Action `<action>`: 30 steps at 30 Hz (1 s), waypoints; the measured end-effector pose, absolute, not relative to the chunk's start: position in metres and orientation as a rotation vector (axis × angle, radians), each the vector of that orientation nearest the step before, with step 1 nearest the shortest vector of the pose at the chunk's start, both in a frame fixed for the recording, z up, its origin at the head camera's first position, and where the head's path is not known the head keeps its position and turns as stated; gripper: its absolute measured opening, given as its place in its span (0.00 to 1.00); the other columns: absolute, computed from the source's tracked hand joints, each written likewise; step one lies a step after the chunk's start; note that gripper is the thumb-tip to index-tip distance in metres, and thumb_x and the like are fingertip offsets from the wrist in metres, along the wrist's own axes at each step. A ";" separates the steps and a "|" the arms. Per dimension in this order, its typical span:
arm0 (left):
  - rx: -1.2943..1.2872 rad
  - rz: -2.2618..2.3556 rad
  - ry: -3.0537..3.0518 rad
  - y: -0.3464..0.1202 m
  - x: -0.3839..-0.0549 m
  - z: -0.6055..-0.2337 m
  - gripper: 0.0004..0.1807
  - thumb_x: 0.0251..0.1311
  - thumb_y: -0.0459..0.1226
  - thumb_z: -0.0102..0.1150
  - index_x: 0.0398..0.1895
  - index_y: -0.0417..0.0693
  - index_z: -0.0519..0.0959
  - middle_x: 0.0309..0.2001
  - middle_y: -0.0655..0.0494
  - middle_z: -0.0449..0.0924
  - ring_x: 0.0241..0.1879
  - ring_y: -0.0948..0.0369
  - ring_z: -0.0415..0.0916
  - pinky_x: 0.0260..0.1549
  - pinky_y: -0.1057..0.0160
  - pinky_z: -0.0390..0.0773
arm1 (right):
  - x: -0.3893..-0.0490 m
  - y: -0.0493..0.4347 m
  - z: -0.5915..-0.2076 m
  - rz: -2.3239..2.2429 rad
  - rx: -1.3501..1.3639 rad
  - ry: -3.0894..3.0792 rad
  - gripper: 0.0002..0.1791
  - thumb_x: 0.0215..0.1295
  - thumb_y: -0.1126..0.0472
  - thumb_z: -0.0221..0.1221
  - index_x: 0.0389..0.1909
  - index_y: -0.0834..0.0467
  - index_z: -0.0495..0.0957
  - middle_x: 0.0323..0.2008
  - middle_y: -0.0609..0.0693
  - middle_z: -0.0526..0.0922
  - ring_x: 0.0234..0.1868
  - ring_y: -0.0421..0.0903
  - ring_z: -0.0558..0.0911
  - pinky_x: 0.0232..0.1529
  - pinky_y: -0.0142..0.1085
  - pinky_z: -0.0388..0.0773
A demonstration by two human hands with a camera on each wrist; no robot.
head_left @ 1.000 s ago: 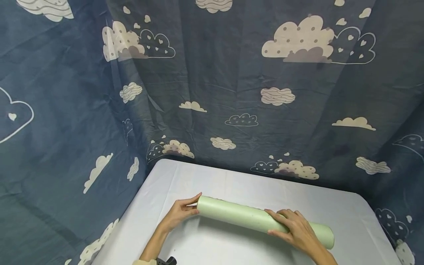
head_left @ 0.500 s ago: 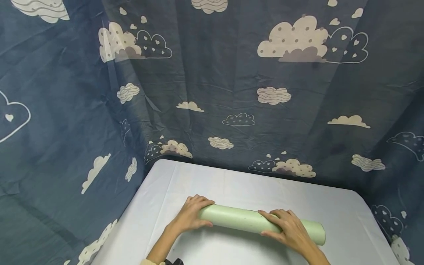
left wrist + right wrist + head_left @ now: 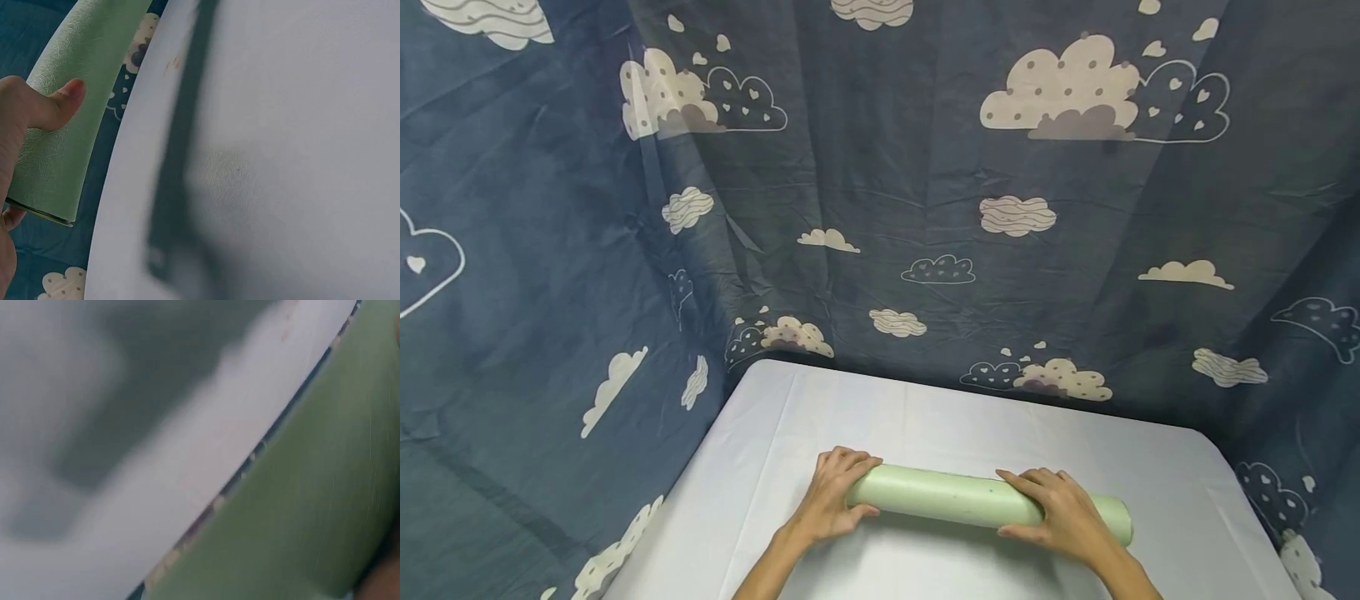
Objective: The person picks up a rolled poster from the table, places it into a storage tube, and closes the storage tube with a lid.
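Observation:
A pale green wallpaper roll (image 3: pixel 936 496), textured and rolled into a long cylinder, is held roughly level over the white table. My left hand (image 3: pixel 831 497) grips its left end, fingers over the top and thumb on the near side. Farther along, my right hand (image 3: pixel 1063 512) holds the roll near its right end, which sticks out past the hand. In the left wrist view the thumb (image 3: pixel 55 107) presses the roll's green surface (image 3: pixel 84 69). Only a blurred bit of hand (image 3: pixel 382 581) shows beside the roll (image 3: pixel 294 506) in the right wrist view.
The white-covered table (image 3: pixel 865 408) spreads beneath the hands, with shadows of the roll and arms on it. Dark blue curtains (image 3: pixel 880 158) printed with pale clouds hang behind the table and at both sides.
My left hand has gone from touching the roll's left end with its fingertips to gripping around it. The roll has shifted a little left and lies more level.

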State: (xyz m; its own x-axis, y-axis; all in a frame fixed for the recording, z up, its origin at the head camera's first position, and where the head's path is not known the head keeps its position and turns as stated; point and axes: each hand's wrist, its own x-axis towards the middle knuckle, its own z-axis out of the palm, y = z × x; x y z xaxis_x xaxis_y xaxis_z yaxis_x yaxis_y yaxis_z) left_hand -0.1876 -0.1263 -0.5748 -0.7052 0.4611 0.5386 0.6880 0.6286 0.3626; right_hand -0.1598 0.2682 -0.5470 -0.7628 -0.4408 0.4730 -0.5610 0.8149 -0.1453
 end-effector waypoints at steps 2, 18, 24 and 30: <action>-0.885 -0.804 -2.456 -0.129 -0.187 -0.574 0.40 0.37 0.44 0.87 0.60 0.51 0.82 0.55 0.56 0.85 0.55 0.57 0.75 0.54 0.52 0.70 | -0.160 0.277 -0.540 0.411 0.681 -2.705 0.43 0.38 0.27 0.76 0.56 0.45 0.86 0.42 0.40 0.88 0.40 0.37 0.83 0.37 0.38 0.74; -0.842 -0.793 -2.553 -0.133 -0.210 -0.588 0.40 0.40 0.43 0.85 0.63 0.52 0.82 0.57 0.53 0.83 0.59 0.52 0.75 0.59 0.47 0.71 | -0.168 0.315 -0.569 0.612 0.393 -2.861 0.41 0.44 0.31 0.76 0.59 0.48 0.85 0.47 0.46 0.89 0.44 0.46 0.84 0.43 0.41 0.66; -0.832 -0.770 -2.550 -0.128 -0.219 -0.597 0.40 0.39 0.43 0.85 0.62 0.51 0.82 0.56 0.52 0.83 0.58 0.51 0.76 0.58 0.45 0.72 | -0.174 0.316 -0.578 0.629 0.350 -2.871 0.43 0.45 0.31 0.76 0.60 0.50 0.84 0.50 0.51 0.89 0.50 0.54 0.84 0.46 0.46 0.66; -0.791 -0.817 -2.549 -0.129 -0.221 -0.608 0.41 0.35 0.39 0.86 0.61 0.47 0.83 0.55 0.50 0.84 0.58 0.50 0.77 0.58 0.44 0.72 | -0.179 0.311 -0.586 0.610 0.347 -2.866 0.44 0.43 0.30 0.76 0.60 0.51 0.84 0.49 0.53 0.89 0.49 0.55 0.84 0.48 0.48 0.65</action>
